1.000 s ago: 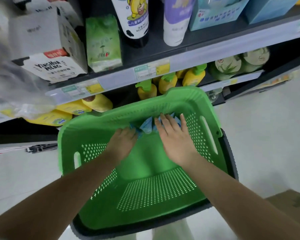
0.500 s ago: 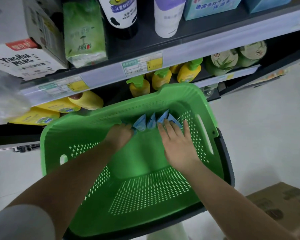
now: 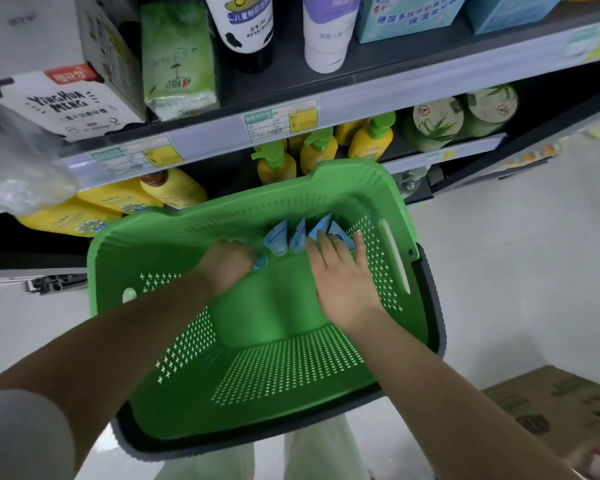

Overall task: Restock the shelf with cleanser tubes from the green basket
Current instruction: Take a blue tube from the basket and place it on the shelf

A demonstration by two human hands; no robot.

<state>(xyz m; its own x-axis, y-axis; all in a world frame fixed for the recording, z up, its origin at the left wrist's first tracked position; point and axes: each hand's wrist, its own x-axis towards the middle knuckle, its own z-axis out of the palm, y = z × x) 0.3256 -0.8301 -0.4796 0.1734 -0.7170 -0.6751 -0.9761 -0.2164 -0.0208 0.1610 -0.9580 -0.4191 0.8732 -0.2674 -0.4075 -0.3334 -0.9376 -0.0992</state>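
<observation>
The green basket sits in front of the shelf, tilted toward me. Several light blue cleanser tubes lean together against its far wall, crimped ends up. My left hand is inside the basket to the left of the tubes. Its fingers are curled over the lower end of a tube, and a blue cap shows under them. My right hand lies flat, with straight fingers resting on the right side of the tube bunch.
The shelf above holds boxes, a green pack and white bottles. Yellow pump bottles and green jars stand on the lower shelf behind the basket. A cardboard box lies on the pale floor at lower right.
The tubes now stick out further between my hands. My right fingers have slid a little to the right on the bunch. My left hand has stayed curled at the tubes' left.
</observation>
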